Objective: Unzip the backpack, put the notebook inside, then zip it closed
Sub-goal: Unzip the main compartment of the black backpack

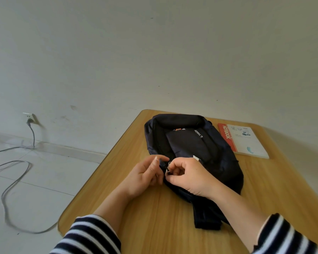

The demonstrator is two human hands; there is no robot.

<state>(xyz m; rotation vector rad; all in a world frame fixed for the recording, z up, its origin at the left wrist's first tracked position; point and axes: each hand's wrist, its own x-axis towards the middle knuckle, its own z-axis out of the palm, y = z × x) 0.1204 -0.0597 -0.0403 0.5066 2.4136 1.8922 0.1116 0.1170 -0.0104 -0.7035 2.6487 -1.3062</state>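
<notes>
your dark navy backpack (193, 151) lies flat on the wooden table (154, 217), front pocket up, top end toward the wall, w/ a strap (206, 219) trailing off its near end toward you. your right hand (188, 176) sits on the bag's near left edge, thumb & forefinger pinched on a small pale zipper pull (167, 170). your left hand (145, 175) is right beside it, touching the bag's edge, fingers loosely curled & forefinger stretched toward the pull; can't tell if it actually grips the fabric. the zip looks closed along what shows, tho the hands hide part of it. the notebook (243, 140), white cover w/ a red spine strip reading "notebook", lies flat on the table just right of the bag, near the far right corner, apart from both hands. striped sleeves (92, 233) show at both wrists. off to the left a grey cable (13, 182) runs from a wall socket (30, 118) across the tiled floor.
</notes>
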